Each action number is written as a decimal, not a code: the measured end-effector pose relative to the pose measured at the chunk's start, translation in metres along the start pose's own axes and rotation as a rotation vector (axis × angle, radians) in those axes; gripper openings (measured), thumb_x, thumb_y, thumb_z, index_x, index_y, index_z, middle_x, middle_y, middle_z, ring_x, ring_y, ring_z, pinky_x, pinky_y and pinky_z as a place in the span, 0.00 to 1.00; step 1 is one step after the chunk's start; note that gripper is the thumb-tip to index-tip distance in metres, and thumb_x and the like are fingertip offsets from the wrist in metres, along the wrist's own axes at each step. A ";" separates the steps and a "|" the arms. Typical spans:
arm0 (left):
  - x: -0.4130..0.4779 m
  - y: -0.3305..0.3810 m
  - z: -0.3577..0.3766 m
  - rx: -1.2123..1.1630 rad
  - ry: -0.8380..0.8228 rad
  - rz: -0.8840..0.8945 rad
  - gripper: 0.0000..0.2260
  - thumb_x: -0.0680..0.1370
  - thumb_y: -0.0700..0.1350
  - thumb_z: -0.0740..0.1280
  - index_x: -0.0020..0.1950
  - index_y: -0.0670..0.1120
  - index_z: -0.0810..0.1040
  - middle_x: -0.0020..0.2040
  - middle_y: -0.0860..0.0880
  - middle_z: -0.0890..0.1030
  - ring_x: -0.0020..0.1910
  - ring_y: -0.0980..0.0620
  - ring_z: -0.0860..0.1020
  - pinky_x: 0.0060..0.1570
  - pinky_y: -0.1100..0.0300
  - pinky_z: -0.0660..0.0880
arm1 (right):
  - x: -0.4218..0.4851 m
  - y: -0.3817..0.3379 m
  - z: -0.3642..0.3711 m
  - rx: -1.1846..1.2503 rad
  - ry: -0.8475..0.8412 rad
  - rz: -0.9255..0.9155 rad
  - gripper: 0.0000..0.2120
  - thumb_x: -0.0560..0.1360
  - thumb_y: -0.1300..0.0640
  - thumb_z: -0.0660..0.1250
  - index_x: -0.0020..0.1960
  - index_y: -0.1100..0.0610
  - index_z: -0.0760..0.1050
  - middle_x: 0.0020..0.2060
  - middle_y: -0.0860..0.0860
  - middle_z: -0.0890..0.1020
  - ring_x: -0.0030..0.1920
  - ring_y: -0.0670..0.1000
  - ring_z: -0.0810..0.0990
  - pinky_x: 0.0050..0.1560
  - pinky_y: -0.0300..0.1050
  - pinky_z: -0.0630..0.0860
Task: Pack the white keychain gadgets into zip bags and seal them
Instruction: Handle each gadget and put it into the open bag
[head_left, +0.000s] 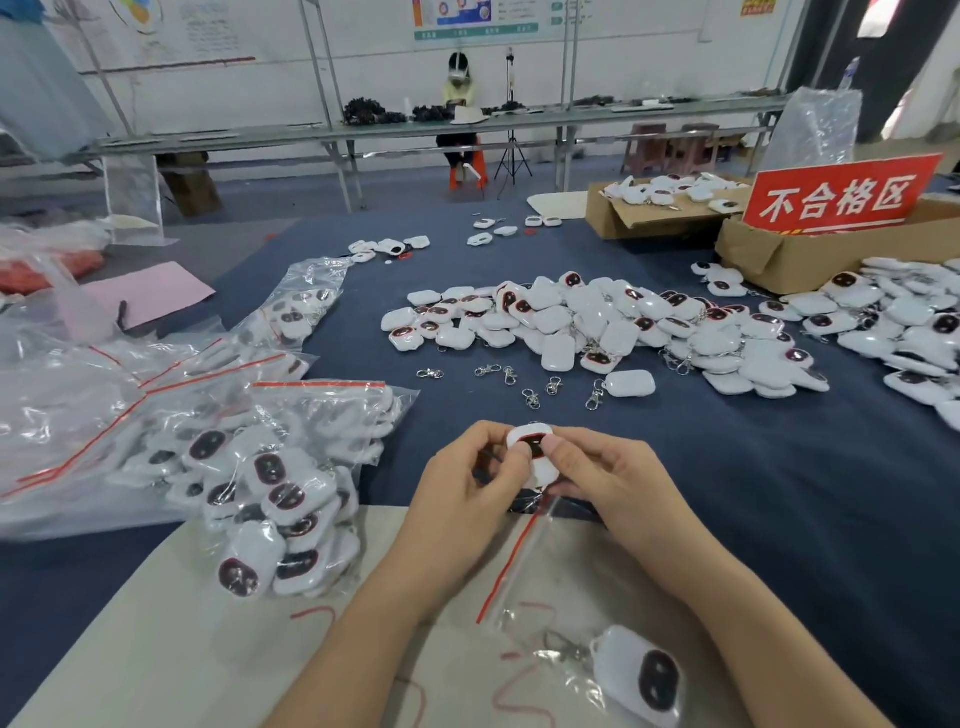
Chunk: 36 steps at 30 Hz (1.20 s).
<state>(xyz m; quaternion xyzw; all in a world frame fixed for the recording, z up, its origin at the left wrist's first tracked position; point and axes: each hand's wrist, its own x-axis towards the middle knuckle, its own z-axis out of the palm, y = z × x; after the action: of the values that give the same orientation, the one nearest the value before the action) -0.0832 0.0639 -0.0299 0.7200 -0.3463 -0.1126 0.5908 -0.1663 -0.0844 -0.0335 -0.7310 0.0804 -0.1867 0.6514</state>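
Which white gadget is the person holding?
The gadget pinched between the left hand and right hand, right in front. All the others lie on the table, in bags or boxes.

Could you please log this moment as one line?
left hand: pinches gadget | right hand: pinches gadget | zip bag: under hands

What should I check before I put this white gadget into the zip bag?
1. Grip on the held gadget: ok, the left hand and right hand both pinch it.
2. Zip bag in reach: ok, it lies just below the hands.
3. Bag mouth open: cannot tell.
4. Keychain clip on the held gadget: cannot tell, the hands hide it.
5. Room in the bag: ok, only one packed gadget seems to be inside.
6. More stock: ok, the loose pile lies ahead.
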 end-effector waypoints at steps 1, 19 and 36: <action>0.000 -0.001 0.000 -0.002 -0.006 -0.007 0.05 0.81 0.53 0.65 0.51 0.56 0.81 0.42 0.50 0.82 0.40 0.48 0.77 0.45 0.51 0.77 | 0.000 0.001 0.000 -0.001 -0.002 -0.003 0.09 0.80 0.50 0.66 0.55 0.43 0.85 0.48 0.51 0.87 0.48 0.52 0.86 0.56 0.52 0.83; 0.000 0.000 0.001 -0.013 -0.005 -0.016 0.05 0.82 0.46 0.67 0.50 0.53 0.82 0.37 0.57 0.82 0.36 0.58 0.76 0.39 0.65 0.74 | -0.002 0.006 -0.001 -0.089 0.047 -0.013 0.11 0.83 0.53 0.64 0.54 0.42 0.85 0.46 0.50 0.87 0.49 0.56 0.85 0.56 0.59 0.82; -0.001 -0.002 0.001 0.037 -0.071 0.017 0.08 0.80 0.48 0.68 0.57 0.60 0.78 0.48 0.54 0.84 0.47 0.51 0.81 0.50 0.52 0.80 | -0.006 -0.003 0.000 0.100 0.039 0.004 0.10 0.82 0.58 0.65 0.56 0.49 0.85 0.49 0.50 0.88 0.53 0.50 0.86 0.53 0.40 0.82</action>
<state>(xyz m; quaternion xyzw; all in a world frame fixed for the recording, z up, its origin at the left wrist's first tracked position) -0.0836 0.0641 -0.0327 0.7234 -0.3751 -0.1265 0.5657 -0.1720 -0.0814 -0.0316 -0.6937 0.0852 -0.2037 0.6856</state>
